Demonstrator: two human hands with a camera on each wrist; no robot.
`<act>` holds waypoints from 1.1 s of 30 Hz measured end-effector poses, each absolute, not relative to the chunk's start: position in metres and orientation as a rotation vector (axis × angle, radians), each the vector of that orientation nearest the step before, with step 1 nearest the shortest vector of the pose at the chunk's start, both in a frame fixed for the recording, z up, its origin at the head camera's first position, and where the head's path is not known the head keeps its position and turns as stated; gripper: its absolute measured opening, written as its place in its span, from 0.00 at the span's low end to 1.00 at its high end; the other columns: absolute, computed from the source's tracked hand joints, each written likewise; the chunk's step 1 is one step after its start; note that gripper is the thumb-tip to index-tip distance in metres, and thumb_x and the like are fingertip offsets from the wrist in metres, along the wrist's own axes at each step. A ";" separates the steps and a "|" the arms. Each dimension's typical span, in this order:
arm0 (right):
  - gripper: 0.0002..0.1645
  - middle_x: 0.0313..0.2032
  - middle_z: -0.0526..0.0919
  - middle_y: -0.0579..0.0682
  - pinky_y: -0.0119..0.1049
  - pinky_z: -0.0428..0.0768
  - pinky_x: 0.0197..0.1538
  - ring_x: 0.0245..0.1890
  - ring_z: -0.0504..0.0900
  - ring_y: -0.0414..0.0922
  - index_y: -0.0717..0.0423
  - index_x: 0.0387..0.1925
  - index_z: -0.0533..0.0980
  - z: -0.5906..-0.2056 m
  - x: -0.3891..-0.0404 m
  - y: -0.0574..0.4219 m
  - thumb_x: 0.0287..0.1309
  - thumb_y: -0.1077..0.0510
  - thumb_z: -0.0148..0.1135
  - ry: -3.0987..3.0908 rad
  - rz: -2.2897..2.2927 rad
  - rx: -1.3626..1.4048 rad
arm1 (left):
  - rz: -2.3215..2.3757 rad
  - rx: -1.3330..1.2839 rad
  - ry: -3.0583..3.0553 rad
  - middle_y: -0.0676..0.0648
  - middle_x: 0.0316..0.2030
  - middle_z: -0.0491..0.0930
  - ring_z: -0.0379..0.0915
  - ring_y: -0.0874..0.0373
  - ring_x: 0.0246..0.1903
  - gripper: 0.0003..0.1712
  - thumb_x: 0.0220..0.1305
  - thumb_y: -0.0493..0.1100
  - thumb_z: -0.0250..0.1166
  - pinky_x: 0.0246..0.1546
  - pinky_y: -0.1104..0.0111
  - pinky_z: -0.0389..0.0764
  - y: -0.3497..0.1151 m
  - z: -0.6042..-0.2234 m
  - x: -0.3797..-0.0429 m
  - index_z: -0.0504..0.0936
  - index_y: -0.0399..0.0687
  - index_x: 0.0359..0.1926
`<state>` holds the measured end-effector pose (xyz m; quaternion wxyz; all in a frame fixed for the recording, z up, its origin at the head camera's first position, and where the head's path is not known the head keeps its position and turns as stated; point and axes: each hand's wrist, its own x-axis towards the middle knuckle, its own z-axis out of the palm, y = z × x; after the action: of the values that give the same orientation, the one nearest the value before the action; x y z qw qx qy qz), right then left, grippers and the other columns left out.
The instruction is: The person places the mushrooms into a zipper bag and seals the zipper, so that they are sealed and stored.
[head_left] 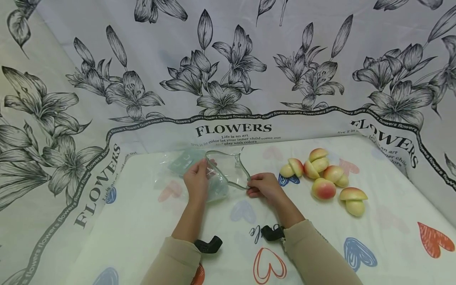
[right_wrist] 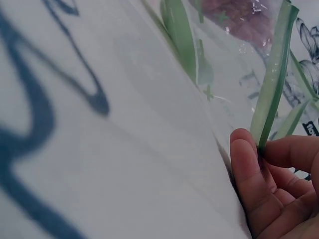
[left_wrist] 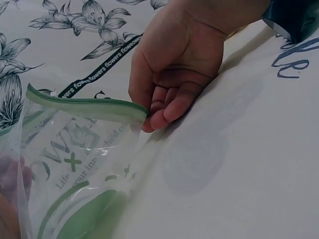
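A clear zip bag [head_left: 228,168] with green zip strips has its mouth spread in a loop between my two hands. My right hand [head_left: 265,188] pinches one end of the zip strip [right_wrist: 274,74] between thumb and index finger. At the other side of the mouth, my left hand [head_left: 197,180] grips the bag's edge, its fingers partly hidden. Through the plastic in the right wrist view, part of the left hand [right_wrist: 244,20] shows. Green printed shapes mark the bag's side [left_wrist: 89,214]. Nothing shows inside the bag.
Several red-and-yellow, mushroom-shaped pieces [head_left: 354,202] lie in a group to the right of the hands. Green-tinted plastic [head_left: 185,162] lies behind the left hand; whether it is a separate bag I cannot tell. A flower-printed cloth wall [head_left: 228,99] rises behind the heart-printed tabletop [head_left: 142,237].
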<state>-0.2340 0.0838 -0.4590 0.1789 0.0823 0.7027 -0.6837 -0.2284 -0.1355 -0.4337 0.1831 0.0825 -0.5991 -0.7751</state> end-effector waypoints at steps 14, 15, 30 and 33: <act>0.17 0.28 0.86 0.57 0.35 0.86 0.29 0.24 0.86 0.44 0.67 0.51 0.76 -0.456 -0.234 0.088 0.60 0.65 0.64 1.984 -1.926 0.254 | -2.508 0.363 -1.430 0.45 0.36 0.88 0.86 0.50 0.43 0.13 0.69 0.44 0.62 0.47 0.60 0.84 -0.133 -0.438 -0.230 0.81 0.35 0.38; 0.17 0.29 0.86 0.57 0.36 0.86 0.30 0.24 0.86 0.44 0.66 0.51 0.76 -0.457 -0.235 0.088 0.61 0.64 0.64 1.982 -1.924 0.248 | -2.508 0.371 -1.436 0.45 0.36 0.88 0.86 0.51 0.43 0.14 0.69 0.45 0.63 0.47 0.60 0.84 -0.132 -0.438 -0.230 0.81 0.35 0.39; 0.19 0.33 0.86 0.58 0.37 0.86 0.33 0.27 0.86 0.44 0.67 0.52 0.77 -0.445 -0.234 0.094 0.64 0.59 0.62 2.081 -1.938 0.135 | -2.486 0.375 -1.558 0.46 0.36 0.88 0.86 0.53 0.42 0.22 0.70 0.46 0.62 0.45 0.66 0.84 -0.133 -0.439 -0.228 0.78 0.28 0.51; 0.20 0.36 0.86 0.59 0.37 0.86 0.33 0.29 0.86 0.45 0.67 0.54 0.77 -0.434 -0.237 0.109 0.66 0.57 0.61 2.298 -1.887 0.042 | -2.475 0.383 -1.579 0.47 0.36 0.88 0.86 0.54 0.42 0.21 0.70 0.47 0.62 0.45 0.67 0.84 -0.132 -0.439 -0.228 0.78 0.30 0.51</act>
<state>-0.2369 0.1094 -0.4337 0.0838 0.0140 0.7701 -0.6322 -0.2281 -0.1322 -0.4387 0.0904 0.1288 -0.5313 -0.8325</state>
